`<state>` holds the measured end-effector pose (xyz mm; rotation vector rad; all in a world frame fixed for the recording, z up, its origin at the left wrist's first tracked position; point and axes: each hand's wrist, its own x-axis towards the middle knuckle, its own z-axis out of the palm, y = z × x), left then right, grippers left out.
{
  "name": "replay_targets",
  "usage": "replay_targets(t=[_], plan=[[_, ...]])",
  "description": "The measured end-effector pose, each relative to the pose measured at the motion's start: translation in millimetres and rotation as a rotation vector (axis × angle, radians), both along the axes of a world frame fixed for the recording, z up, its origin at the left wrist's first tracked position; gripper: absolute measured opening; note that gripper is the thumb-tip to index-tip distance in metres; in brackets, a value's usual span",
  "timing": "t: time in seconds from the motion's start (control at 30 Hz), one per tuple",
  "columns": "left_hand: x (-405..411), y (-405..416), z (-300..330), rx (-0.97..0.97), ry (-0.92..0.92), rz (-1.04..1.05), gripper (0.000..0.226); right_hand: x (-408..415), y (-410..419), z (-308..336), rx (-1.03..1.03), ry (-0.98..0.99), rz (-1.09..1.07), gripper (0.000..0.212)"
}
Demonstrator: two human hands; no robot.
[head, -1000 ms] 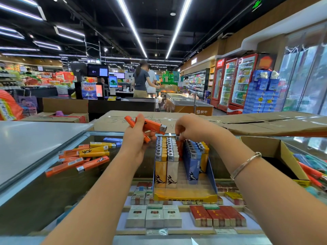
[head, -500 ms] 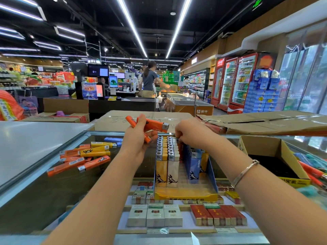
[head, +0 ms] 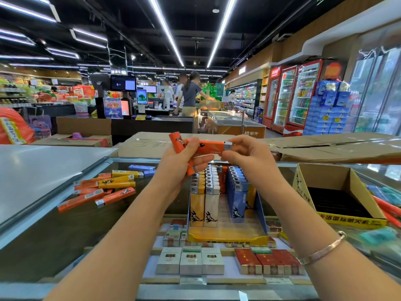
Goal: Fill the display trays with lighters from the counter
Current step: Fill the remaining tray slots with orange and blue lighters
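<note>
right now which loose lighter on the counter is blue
The blue lighter at the far end of the pile; the others there are orange or yellow.

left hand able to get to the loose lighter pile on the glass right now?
Probably yes for the path: nothing stands between the left hand and the loose lighters on its side. But its fingers already grip several orange lighters, so grabbing more looks awkward.

- Supermarket, seen from behind a glass-topped surface with cigarette packs shelved beneath it.
- Checkout screens straight ahead; shoppers in the aisle beyond.
- Red drink coolers along the right wall.
- Stocked shelves far left; strip lights on the ceiling.
</note>
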<state>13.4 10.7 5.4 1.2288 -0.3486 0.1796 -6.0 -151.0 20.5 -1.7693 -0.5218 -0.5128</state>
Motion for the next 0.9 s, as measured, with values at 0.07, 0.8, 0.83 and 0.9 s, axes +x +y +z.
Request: replay_targets(t=[0.07, 0.8, 0.83, 0.9], plan=[[-1, -1, 0, 0.023, -0.018, 0.013, 0.028, 0, -4, 0, 0.096, -0.03, 0.005, 0.022], [5, 7, -1, -0.058, 0.173, 0.278, 0.023, 8, -2, -7, -0.516, -0.16, -0.242, 0.022], [6, 7, -1, -0.046, 0.176, 0.283, 0.02, 9, 0, -7, -0.554, -0.154, -0.248, 0.022], [6, 7, -2, -0.023, 0.162, 0.293, 0.018, 10, 1, -7, -0.581, -0.112, -0.259, 0.022]])
